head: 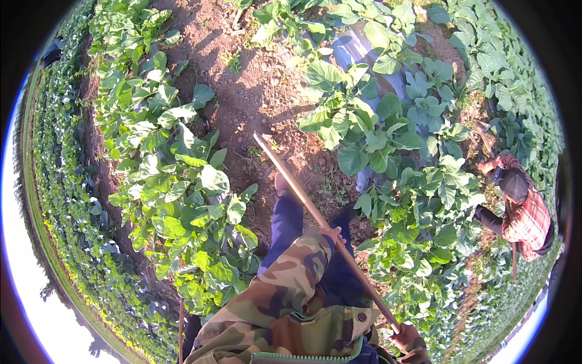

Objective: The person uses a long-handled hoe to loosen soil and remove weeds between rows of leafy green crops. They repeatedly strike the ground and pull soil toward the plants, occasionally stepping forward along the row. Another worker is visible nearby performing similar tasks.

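A long-handled tool with a wooden shaft [295,185] runs slantwise across the view, from the soil ahead to beside my right hip. My left hand [334,235] is closed around the middle of the shaft, above my legs. Near its rear end, my right hand [404,336] grips the same shaft. The far tip of the tool is over the bare soil [254,86] between two crop rows; whether it carries a blade cannot be told. Broad-leaved green plants [377,132] stand to the right of the tool, and more leafy plants [182,191] to the left.
A co-worker in a red plaid shirt [529,218] and dark cap bends over a furrow at the right, holding a wooden-handled tool. Plastic mulch [352,45] shows under the right row. Another wooden pole [181,330] stands at the lower left. My boot [281,183] is on the soil.
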`<state>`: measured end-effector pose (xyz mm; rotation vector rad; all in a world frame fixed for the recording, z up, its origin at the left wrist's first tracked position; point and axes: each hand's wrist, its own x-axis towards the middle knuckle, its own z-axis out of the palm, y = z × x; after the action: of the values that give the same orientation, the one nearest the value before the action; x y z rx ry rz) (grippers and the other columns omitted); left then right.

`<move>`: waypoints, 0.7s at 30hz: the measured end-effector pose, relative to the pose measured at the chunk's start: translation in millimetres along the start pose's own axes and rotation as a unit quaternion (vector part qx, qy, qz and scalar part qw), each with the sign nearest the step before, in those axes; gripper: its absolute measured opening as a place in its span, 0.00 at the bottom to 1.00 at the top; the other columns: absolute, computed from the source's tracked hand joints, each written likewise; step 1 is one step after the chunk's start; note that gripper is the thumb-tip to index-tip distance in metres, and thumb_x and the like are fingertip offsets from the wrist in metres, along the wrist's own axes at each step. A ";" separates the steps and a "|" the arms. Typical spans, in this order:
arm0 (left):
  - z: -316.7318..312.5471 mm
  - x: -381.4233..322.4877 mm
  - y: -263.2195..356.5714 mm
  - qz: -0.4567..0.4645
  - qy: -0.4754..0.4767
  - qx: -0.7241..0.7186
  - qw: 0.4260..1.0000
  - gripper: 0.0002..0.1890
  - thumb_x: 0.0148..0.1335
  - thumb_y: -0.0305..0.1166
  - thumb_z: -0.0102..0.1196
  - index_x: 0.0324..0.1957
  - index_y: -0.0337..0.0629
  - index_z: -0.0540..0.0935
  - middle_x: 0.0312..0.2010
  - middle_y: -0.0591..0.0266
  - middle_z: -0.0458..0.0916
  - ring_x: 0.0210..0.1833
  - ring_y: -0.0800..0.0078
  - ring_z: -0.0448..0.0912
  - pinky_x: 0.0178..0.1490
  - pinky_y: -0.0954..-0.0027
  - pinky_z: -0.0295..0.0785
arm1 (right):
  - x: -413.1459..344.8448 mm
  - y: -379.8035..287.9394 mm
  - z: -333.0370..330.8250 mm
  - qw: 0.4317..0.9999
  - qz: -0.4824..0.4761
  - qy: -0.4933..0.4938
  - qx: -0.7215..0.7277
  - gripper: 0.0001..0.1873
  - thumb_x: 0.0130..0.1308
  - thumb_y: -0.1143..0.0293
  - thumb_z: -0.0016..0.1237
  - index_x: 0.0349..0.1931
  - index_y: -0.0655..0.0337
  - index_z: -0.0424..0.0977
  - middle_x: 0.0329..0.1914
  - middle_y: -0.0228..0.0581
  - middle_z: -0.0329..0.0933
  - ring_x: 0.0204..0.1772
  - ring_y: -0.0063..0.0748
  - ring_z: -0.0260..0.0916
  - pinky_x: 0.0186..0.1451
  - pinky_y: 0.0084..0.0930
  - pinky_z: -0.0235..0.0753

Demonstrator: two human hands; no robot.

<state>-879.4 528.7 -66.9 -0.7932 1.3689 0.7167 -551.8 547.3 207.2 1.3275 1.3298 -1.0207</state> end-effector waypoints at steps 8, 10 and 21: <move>-3.8 10.2 10.2 0.034 0.023 -0.028 0.999 0.09 0.59 0.31 0.51 0.29 0.37 0.69 0.21 0.59 0.71 0.20 0.65 0.76 0.22 0.60 0.75 | 17.7 -25.0 7.9 0.999 0.039 0.028 -0.014 0.16 0.50 0.53 0.53 0.29 0.56 0.71 0.25 0.48 0.75 0.32 0.52 0.73 0.34 0.42 0.72; -15.8 12.3 39.0 0.084 0.023 -0.034 0.996 0.09 0.58 0.30 0.51 0.26 0.36 0.69 0.18 0.59 0.70 0.18 0.65 0.75 0.19 0.59 0.73 | 32.1 -61.7 1.6 0.998 0.017 0.050 -0.016 0.15 0.53 0.54 0.51 0.29 0.57 0.70 0.25 0.50 0.75 0.33 0.53 0.73 0.35 0.44 0.71; -32.7 -1.6 92.4 0.148 0.078 0.045 0.985 0.12 0.57 0.31 0.52 0.24 0.32 0.68 0.14 0.57 0.70 0.14 0.64 0.74 0.16 0.61 0.72 | 100.6 -217.5 -22.4 0.987 -0.157 0.035 -0.013 0.21 0.55 0.58 0.50 0.40 0.65 0.65 0.34 0.59 0.74 0.41 0.58 0.72 0.44 0.45 0.70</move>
<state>-974.1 553.2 -73.0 -0.5892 1.6724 0.8286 -764.4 576.0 98.2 1.1651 1.6365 -1.1716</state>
